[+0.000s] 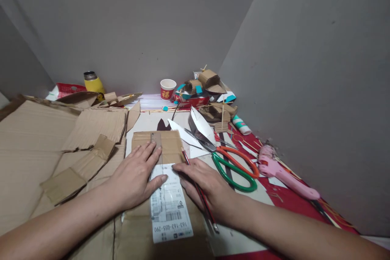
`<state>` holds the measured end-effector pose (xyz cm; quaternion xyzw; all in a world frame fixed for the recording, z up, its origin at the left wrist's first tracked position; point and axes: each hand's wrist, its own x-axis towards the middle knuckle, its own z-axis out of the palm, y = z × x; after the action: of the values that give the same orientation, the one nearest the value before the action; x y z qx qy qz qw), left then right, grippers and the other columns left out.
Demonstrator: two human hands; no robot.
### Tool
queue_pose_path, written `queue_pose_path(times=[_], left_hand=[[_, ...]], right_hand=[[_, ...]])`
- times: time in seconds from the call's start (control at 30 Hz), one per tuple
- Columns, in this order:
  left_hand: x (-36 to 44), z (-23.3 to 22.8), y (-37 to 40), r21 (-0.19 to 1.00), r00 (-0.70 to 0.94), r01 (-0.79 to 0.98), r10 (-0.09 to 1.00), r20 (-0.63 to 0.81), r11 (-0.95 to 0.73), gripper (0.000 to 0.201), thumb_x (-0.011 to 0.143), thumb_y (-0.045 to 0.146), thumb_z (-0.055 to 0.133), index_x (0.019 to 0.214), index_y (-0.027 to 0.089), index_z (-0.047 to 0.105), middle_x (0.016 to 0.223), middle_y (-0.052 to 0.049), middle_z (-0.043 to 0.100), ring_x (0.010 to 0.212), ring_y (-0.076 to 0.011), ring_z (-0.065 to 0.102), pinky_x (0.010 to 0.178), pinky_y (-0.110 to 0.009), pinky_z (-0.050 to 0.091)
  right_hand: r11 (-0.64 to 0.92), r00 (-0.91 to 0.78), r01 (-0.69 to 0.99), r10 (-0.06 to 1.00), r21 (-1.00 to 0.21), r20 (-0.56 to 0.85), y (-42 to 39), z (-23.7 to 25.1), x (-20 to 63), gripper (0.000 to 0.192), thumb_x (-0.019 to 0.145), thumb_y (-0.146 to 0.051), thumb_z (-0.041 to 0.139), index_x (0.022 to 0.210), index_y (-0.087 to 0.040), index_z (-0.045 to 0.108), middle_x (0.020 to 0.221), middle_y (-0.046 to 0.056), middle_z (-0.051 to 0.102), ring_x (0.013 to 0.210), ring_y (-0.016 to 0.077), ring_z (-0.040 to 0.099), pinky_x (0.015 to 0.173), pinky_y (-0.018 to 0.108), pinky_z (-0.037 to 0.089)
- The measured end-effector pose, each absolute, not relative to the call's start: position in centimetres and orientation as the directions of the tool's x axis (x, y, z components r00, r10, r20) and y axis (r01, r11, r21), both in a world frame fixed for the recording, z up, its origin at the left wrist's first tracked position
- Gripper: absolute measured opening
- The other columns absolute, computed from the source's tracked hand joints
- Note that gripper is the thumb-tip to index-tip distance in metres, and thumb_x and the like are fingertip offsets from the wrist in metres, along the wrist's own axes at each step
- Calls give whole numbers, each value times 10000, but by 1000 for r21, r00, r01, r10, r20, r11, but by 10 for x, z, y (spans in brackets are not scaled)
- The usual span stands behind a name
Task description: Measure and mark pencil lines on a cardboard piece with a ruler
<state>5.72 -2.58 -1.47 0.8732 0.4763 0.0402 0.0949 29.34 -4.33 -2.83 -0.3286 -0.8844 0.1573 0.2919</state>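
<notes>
A sheet of brown cardboard (172, 140) bearing a white printed shipping label (170, 203) lies in front of me. Flat on it rests my left hand (140, 170), fingers stretched out over a narrow ruler (157, 139) that runs lengthwise under them and partly onto the label. My right hand (207, 180) is closed around a red-and-black pencil (199, 195), which points away from me. Its fingers touch the right edge of the label. Just beyond that hand lie large scissors (233, 166) with one orange and one green handle, blades parted.
Cardboard pieces (94, 128) crowd the left side. At the back stand a yellow bottle (94, 84), a red-and-white paper cup (167, 89) and small cardboard models (209, 81). A pink glue gun (286, 174) lies on the right, near the grey wall (319, 101).
</notes>
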Motion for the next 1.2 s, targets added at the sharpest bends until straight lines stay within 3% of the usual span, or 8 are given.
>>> queue_pose_path(times=[0.1, 0.2, 0.33, 0.47, 0.6, 0.67, 0.77, 1.2], left_hand=[[58, -15, -25, 189, 546, 825, 838, -25, -532, 714, 931, 584, 339, 1494, 144, 324, 1575, -172, 269, 1444, -335, 261, 1157, -502, 250], [58, -15, -25, 159, 564, 816, 825, -15, -555, 720, 935, 582, 328, 1490, 124, 324, 1574, -182, 269, 1452, -318, 245, 1161, -483, 246], [59, -16, -24, 147, 568, 815, 823, -9, -561, 736, 930, 593, 341, 1492, 117, 319, 1571, -191, 276, 1442, -332, 269, 1157, -498, 253], [60, -15, -25, 143, 570, 813, 821, 2, -565, 738, 927, 590, 364, 1483, 105, 337, 1558, -201, 305, 1428, -338, 298, 1156, -498, 263], [61, -13, -27, 136, 564, 818, 825, 2, -559, 742, 926, 589, 367, 1480, 97, 342, 1551, -200, 319, 1429, -328, 301, 1162, -490, 262], [61, -13, -27, 139, 557, 822, 830, 4, -552, 740, 924, 587, 371, 1480, 100, 344, 1551, -201, 318, 1427, -334, 304, 1159, -496, 270], [60, -12, -26, 148, 546, 829, 838, -1, -540, 740, 916, 587, 386, 1483, 114, 343, 1555, -195, 309, 1422, -345, 310, 1154, -508, 279], [60, -11, -26, 149, 525, 844, 850, -33, -515, 742, 905, 596, 382, 1481, 130, 354, 1562, -184, 304, 1417, -348, 320, 1156, -514, 273]], right_hand=[[699, -574, 467, 706, -542, 416, -43, -31, 295, 343, 959, -134, 443, 1293, -181, 508, 1079, 118, 672, 973, 226, 602, 828, 385, 525], [573, -502, 464, 798, -676, 332, -44, -30, 298, 358, 1003, -221, 399, 1353, -188, 467, 1129, 116, 674, 1065, 222, 618, 919, 407, 501], [378, -414, 424, 889, -823, 195, -44, -13, 300, 413, 1019, -391, 369, 1355, -190, 500, 1051, 87, 704, 956, 205, 666, 863, 376, 529], [310, -288, 371, 935, -875, 209, -30, 8, 287, 467, 973, -532, 412, 1115, -180, 684, 925, 80, 693, 858, 187, 657, 808, 344, 545], [130, -192, 55, 974, -990, 117, 2, 6, 257, 388, 866, -539, 584, 901, -163, 675, 736, 22, 639, 611, 118, 601, 554, 246, 541], [33, -135, -78, 990, -996, 44, 19, -3, 245, 311, 750, -444, 728, 857, -166, 640, 637, -26, 600, 531, 92, 562, 486, 210, 522], [-20, -75, -123, 997, -992, -11, 35, -14, 238, 289, 686, -370, 771, 799, -157, 612, 605, -27, 604, 512, 96, 571, 443, 200, 532], [-2, -55, -45, 998, -999, 0, 61, -25, 233, 209, 825, -330, 661, 765, -172, 540, 645, 0, 629, 516, 104, 615, 378, 180, 549]])
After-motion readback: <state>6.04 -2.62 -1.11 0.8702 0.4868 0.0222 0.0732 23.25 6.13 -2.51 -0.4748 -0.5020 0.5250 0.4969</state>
